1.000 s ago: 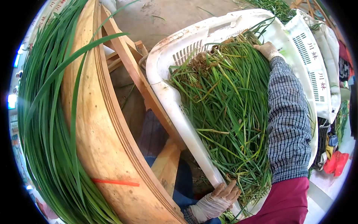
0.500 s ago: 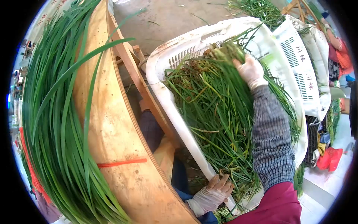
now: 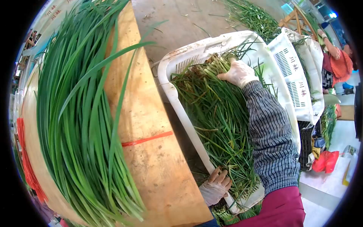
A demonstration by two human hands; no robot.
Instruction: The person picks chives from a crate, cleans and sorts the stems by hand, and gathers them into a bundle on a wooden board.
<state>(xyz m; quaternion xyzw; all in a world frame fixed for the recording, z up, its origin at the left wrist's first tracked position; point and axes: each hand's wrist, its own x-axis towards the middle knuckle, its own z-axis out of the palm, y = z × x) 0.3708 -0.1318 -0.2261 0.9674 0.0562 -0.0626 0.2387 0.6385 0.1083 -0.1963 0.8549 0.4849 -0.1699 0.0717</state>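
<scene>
My right hand (image 3: 242, 73), in a thin pale glove, grips a clump of garlic chives (image 3: 211, 68) by the stem ends at the far end of a white plastic basket (image 3: 189, 126). Some of its fingers are hidden by the hand. Loose, tangled chives fill the basket, with brownish bits among the stems. My left hand (image 3: 216, 187), also gloved with bare fingertips, has its fingers curled over the basket's near rim. To the left, a large bundle of long chives (image 3: 87, 113) lies along a wooden board (image 3: 151, 170).
A red strip (image 3: 147, 139) crosses the board, and red ties (image 3: 28, 162) hang at its left edge. More white baskets (image 3: 293, 75) stand to the right. Chives (image 3: 253, 17) lie on the floor behind. Another person (image 3: 340, 64) is at the far right.
My right hand has come down onto the chives and slightly left, with the raised clump now lower. My left hand stays at the rim. The view has shifted, showing more of the board.
</scene>
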